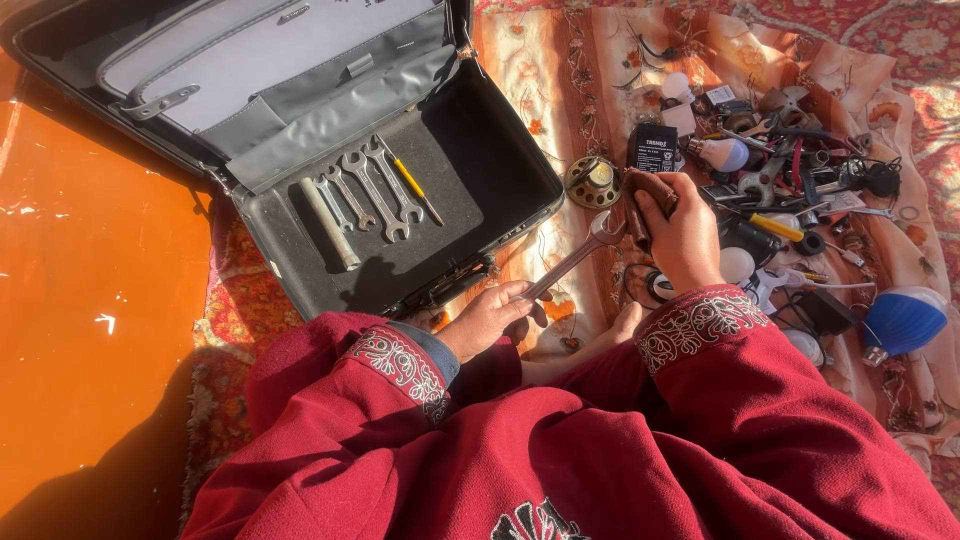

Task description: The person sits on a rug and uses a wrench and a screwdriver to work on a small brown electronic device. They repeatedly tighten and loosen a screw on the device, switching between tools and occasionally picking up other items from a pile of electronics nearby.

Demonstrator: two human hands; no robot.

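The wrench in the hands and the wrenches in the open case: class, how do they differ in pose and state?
The held wrench is lifted off the cloth, slanting between the left hand and right hand; the case wrenches lie flat, untouched, side by side in the case. The right hand presses a brown cloth against its head; the others have none. All are silvery metal.

Left hand [487,318] gripping; right hand [683,232] clenched
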